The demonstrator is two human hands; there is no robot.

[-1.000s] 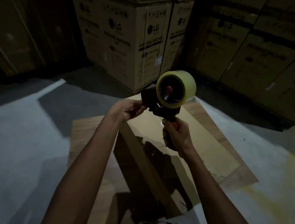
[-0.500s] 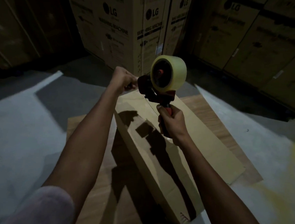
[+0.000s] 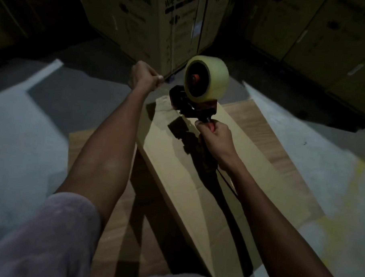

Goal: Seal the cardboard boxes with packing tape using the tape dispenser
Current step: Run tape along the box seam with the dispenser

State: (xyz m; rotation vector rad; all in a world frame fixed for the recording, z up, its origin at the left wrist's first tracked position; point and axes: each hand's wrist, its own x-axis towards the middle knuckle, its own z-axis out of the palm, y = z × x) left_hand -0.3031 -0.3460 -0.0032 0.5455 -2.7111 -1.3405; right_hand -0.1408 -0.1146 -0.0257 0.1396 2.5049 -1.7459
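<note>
Above the cardboard box, right hand fingers grip the tape dispenser; left hand fingers pinch tape.

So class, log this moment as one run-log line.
stage: pulling tape | left hand: pinches tape end | right hand: grips dispenser handle | box: not yet taped

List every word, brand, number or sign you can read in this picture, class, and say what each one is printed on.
"WA... ING MAC...", partly cut off by the frame's top edge: on the large stacked carton behind the tape dispenser.
"...MACHINE", dim and cut off at its start: on the same carton's left face.
Smaller print and symbols on that carton, and marks on the dark cartons to the right: too blurred to read.
Long cardboard box being sealed: no text visible.
</note>
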